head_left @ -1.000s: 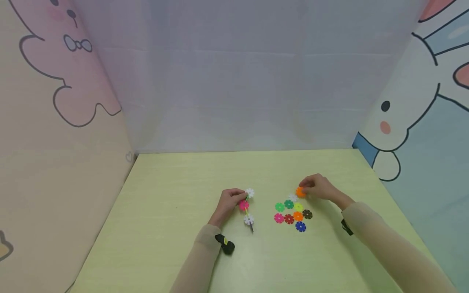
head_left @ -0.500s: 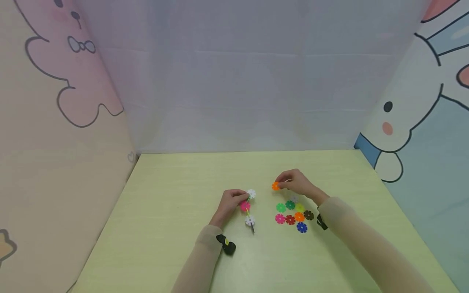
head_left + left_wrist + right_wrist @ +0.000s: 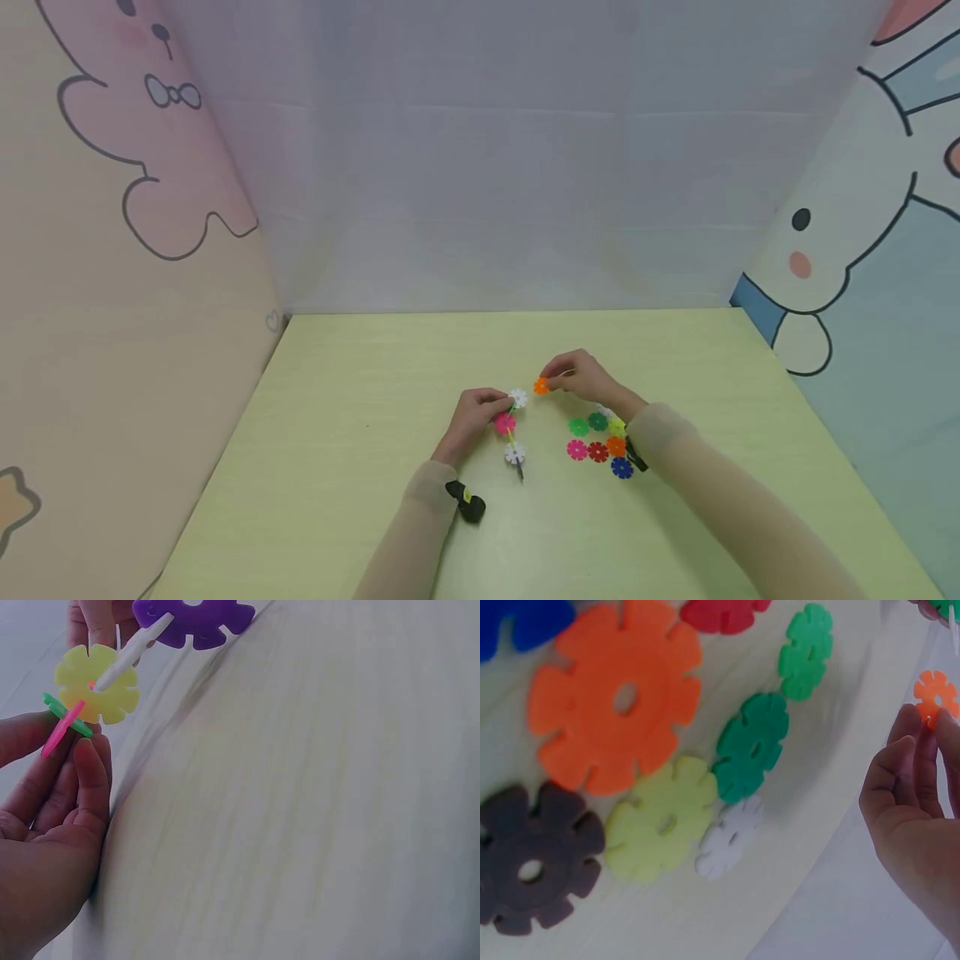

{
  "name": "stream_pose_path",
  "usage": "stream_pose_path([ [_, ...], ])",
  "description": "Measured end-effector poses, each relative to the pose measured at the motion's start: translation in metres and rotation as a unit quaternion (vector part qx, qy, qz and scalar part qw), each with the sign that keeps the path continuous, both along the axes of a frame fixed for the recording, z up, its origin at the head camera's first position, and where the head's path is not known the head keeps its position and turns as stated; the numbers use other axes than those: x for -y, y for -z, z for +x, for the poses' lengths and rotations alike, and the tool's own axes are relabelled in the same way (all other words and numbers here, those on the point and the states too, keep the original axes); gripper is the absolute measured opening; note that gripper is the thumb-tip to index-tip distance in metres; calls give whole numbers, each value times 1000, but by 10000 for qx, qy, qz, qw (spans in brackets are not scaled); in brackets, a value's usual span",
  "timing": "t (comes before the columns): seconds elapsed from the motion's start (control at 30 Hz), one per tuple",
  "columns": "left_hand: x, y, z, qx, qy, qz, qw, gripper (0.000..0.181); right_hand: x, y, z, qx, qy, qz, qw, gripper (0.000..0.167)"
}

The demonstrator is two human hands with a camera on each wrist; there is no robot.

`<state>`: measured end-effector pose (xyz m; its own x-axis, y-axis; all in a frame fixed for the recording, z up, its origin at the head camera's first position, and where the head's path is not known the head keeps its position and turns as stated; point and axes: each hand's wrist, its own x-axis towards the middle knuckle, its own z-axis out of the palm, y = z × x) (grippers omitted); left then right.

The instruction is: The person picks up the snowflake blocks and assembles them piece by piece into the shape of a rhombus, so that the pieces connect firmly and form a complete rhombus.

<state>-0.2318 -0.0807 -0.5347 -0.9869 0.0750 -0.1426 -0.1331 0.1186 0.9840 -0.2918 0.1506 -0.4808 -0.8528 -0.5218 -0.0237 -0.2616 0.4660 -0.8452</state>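
Note:
My left hand pinches a chain of notched discs, with a white disc at the top, a pink disc below and another white disc lower down. In the left wrist view the chain also shows a yellow disc, a green disc and a purple disc beside the left hand. Between thumb and fingers, my right hand holds an orange disc, just right of the chain's top and apart from it. The right wrist view shows this orange disc upright in the right hand.
Several loose discs lie on the table below the right hand: light green, dark green, pink, red, orange and blue. A brown disc shows in the right wrist view.
The right hand has moved left with the orange disc, from above the loose discs to close beside the chain. My left hand keeps its hold on the chain, nearly in place.

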Motion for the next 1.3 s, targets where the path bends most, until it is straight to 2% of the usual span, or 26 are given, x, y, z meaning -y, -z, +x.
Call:
stream_pose_path([
  [0.27, 0, 0, -1, -60, 49, 20, 10000, 22, 13, 1, 0, -266, -305, 31, 9992, 9],
  [0.43, 0, 2, -2, -50, 58, -9, 10000, 21, 18, -1, 0, -334, -326, 102, 9989, 9],
  [0.87, 1, 3, -3, -93, 29, -88, 9999, 20, 19, -8, 1, -593, -768, 131, 9952, 9],
  [1.03, 1, 3, -3, -51, 40, -38, 10000, 21, 20, -8, 0, -537, -937, 69, 9941, 9],
  [1.17, 1, 3, -2, -68, 83, 1, 9999, 21, 21, -6, -1, -666, -981, 110, 9929, 9],
  [1.23, 2, 1, -2, -59, 143, -8, 9999, 21, 22, -6, -2, -716, -963, 186, 9926, 9],
  [1.3, 2, -10, 3, -100, 200, -45, 9997, 20, 22, -6, -3, -751, -968, 268, 9921, 9],
])
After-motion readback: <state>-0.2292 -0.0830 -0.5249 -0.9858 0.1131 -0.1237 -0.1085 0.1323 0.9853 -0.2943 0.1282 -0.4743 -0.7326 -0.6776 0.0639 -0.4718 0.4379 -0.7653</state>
